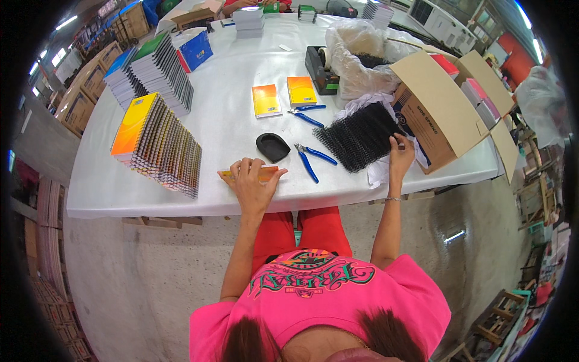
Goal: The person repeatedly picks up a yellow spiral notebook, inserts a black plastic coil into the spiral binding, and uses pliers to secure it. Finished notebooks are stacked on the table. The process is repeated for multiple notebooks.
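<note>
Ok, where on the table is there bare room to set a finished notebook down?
Bare white table lies between the leaning notebook rows and the two small orange notebooks, and further back. It is crowded right of the left hand: black dish, blue pliers, black spiral coils under the right hand.

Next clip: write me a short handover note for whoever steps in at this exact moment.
Left hand: flat on a small orange notebook at the table's near edge.
Right hand: fingers on the pile of black spiral bindings; grip unclear.
Two blue pliers and a black dish lie between the hands.
Done: rows of bound notebooks stacked at left.
Left: two orange notebooks further back, binding not discernible.
</note>
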